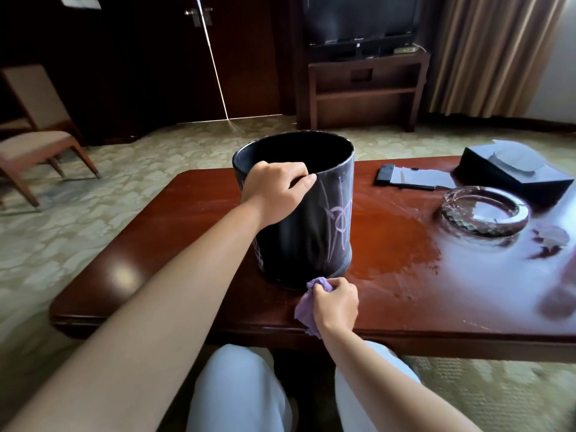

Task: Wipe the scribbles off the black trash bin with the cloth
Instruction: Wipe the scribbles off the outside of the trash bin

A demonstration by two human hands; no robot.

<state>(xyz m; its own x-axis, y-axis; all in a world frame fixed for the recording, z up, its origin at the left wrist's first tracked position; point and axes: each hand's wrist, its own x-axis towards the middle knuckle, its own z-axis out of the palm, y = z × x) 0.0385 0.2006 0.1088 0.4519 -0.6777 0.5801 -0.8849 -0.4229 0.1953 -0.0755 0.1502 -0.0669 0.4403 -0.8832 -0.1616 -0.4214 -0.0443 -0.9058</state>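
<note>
Head cam: left hand (274, 190) grips the black trash bin (299, 241) by its rim so it won't slide on the table (174, 232). Right hand (336, 302) is bunched around the purple cloth (307, 307) at the bin's base, probably about to wipe. Scribbles (339, 219) are loops, nothing readable.

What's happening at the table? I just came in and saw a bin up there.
A person is cleaning a black trash bin that stands on the wooden table. Their left hand grips the bin's rim, steadying it. Their right hand holds a bunched purple cloth down by the bin's base. Pale scribbles still show on the bin's side, so the wiping isn't finished.
</note>
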